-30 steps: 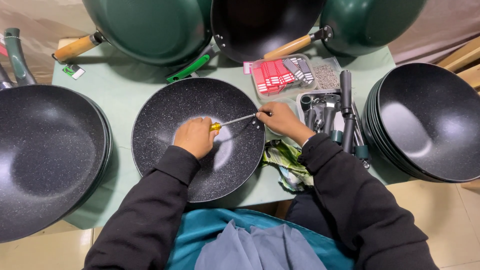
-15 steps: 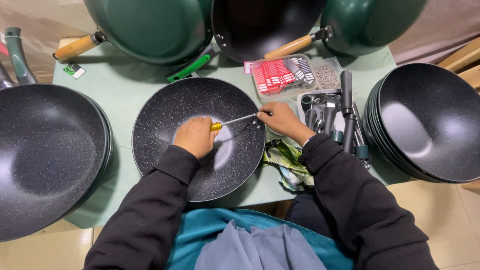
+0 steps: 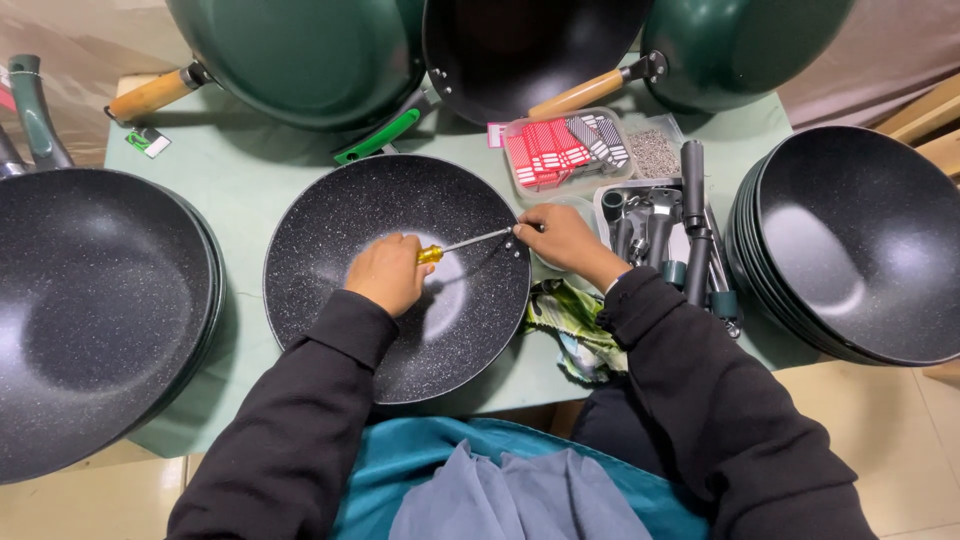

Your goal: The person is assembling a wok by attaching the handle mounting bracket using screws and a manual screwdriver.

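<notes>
Nothing moved since earlier: left hand [image 3: 388, 272] grips screwdriver [image 3: 462, 244], right hand [image 3: 560, 236] pinches pan [image 3: 397, 276] rim (tip there). Slip could scratch coating.

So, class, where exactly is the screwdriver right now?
In the head view, the screwdriver lies across the middle pan, its yellow handle in the left hand and its tip by the right hand at the rim.

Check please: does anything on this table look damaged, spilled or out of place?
Nothing looks damaged or spilled. One small oddity: a crumpled green patterned cloth hangs over the table's near edge beside the speckled pan, where the left hand holds a yellow-handled screwdriver and the right hand steadies its tip.
</notes>
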